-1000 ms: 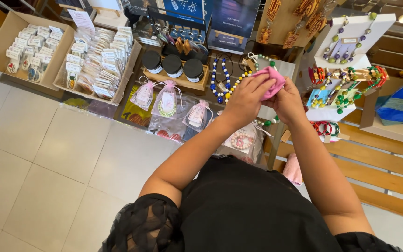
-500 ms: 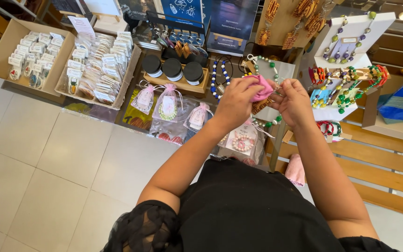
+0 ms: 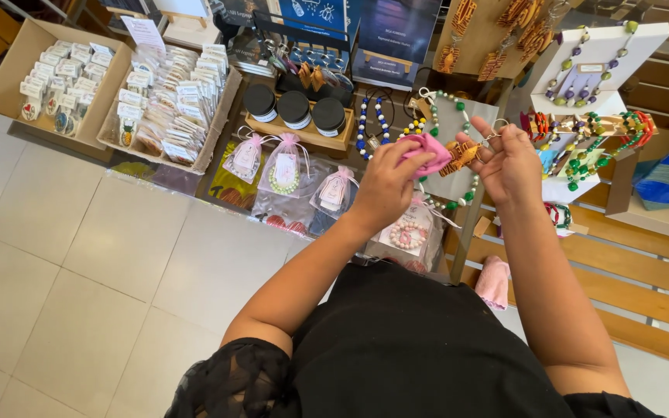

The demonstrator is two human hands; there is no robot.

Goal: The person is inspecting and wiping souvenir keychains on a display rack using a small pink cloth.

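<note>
Your left hand (image 3: 385,186) is curled shut round a pink cloth (image 3: 425,149), soft and crumpled, pinched at the fingertips. Your right hand (image 3: 511,161) sits just beside it, palm toward you, fingers half open and spread; a small metal ring (image 3: 495,128) looks caught at the fingertips, can't tell the grip for sure. Cloth is touching or just over the orange-brown charm (image 3: 462,152) between both hands, in front of a grey card with a green-and-white bead necklace (image 3: 451,99) draped round it

Containers:
- far left of your left hand: two open cardboard boxes. Outer box (image 3: 9,81) holds small white cards with round pieces; nearer box (image 3: 222,101) is packed with clear plastic packets standing in rows
- just left of and above your left hand: wooden tray (image 3: 303,138) with three round black-lidded jars (image 3: 296,108)
- below that tray, near your left wrist: sheer pink drawstring pouches (image 3: 284,166) with bead bracelets inside, tagged
- under your hands: clear bag (image 3: 408,232) holding a pale bead bracelet

Right of your right hand: white stand (image 3: 605,70) hung with chunky bead necklaces, green and red bead strings (image 3: 605,135) beneath it. Second pink cloth (image 3: 495,282) lies below your right forearm on wooden slats (image 3: 660,279). Glossy pale floor tiles (image 3: 79,255) lower left
</note>
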